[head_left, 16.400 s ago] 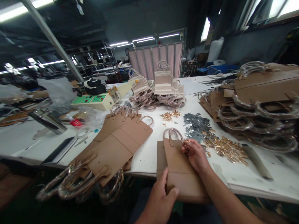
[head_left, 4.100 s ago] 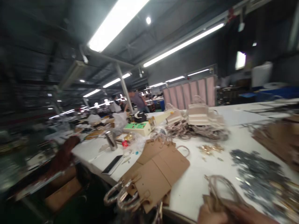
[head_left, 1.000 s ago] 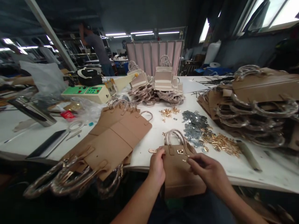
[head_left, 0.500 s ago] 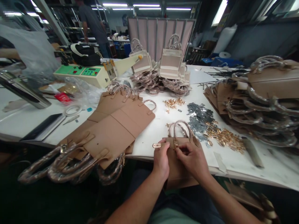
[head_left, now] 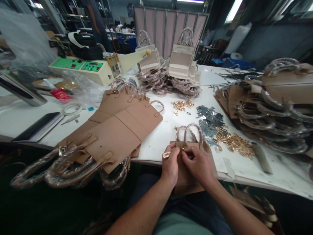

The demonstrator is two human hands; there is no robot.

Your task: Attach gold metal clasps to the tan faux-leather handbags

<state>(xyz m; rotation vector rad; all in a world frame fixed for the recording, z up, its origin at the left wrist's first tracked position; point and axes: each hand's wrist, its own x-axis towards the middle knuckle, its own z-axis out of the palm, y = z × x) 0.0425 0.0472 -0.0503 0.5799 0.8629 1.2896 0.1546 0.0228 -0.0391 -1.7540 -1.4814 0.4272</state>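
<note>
So, my left hand grips the tan bag near its top; my right hand pinches a gold fitting.

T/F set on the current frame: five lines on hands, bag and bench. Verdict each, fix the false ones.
1. The left hand and right hand are both at the bag. True.
2. The bag has no handles. False: wrapped handles stand up from its top.
3. A gold fitting shows at the left hand. True.
4. The red packet is in the right hand. False: it lies on the left of the table, away from both hands.
5. The gray plates lie next to a pile of gold parts. True.
</note>
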